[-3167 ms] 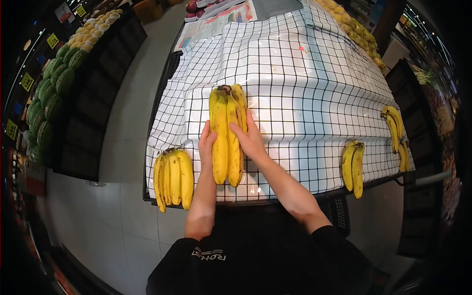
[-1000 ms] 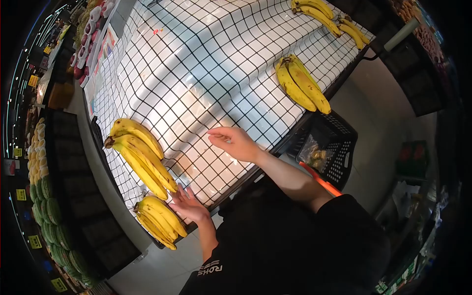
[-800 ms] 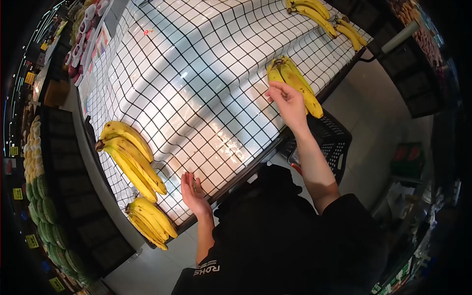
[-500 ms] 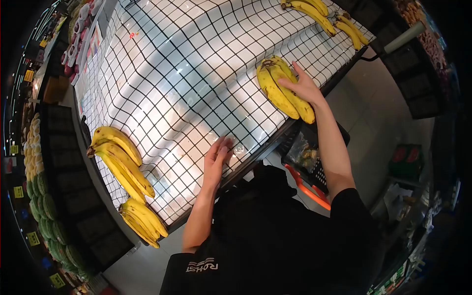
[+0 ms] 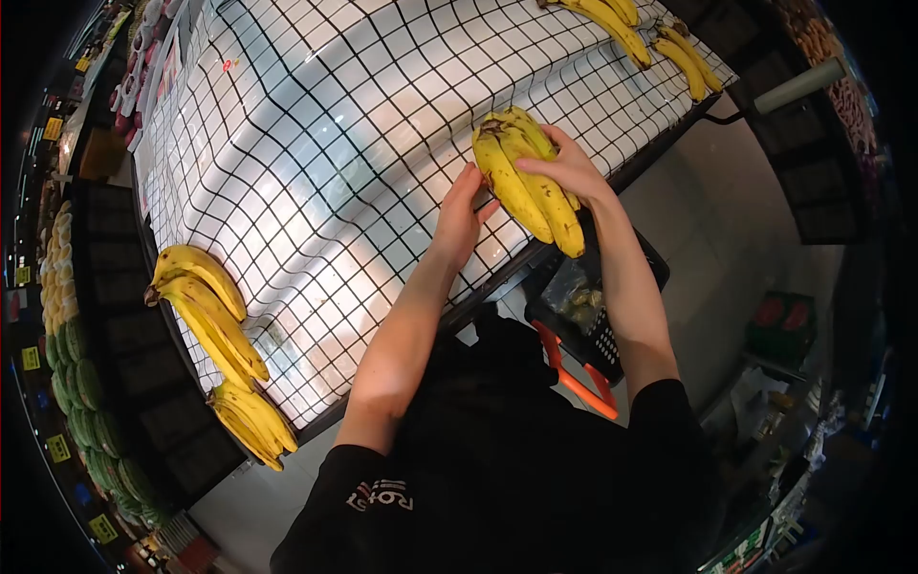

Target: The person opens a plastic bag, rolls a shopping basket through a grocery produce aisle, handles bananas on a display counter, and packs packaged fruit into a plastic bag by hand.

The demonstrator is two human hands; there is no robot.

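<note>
A bunch of yellow bananas (image 5: 521, 182) with dark specks is at the near right edge of the grid-patterned table cover (image 5: 363, 182). My right hand (image 5: 571, 172) is closed around the bunch's right side, its thumb across the top. On the other side, my left hand (image 5: 461, 218) is open, with its fingertips beside or just touching the bunch's left edge; actual contact is hard to make out. The bunch's underside and my right fingertips are hidden.
More bananas (image 5: 206, 306) lie at the table's left corner, with another bunch (image 5: 251, 421) below them. Further bananas (image 5: 612, 27) are at the far right. Below the table edge stands a dark basket (image 5: 612, 287) with an orange handle (image 5: 583, 387). Produce shelves line the left.
My right hand and the banana bunch have shifted left and slightly nearer to me. My left hand has moved up and right from the table cover to the bunch's side.
</note>
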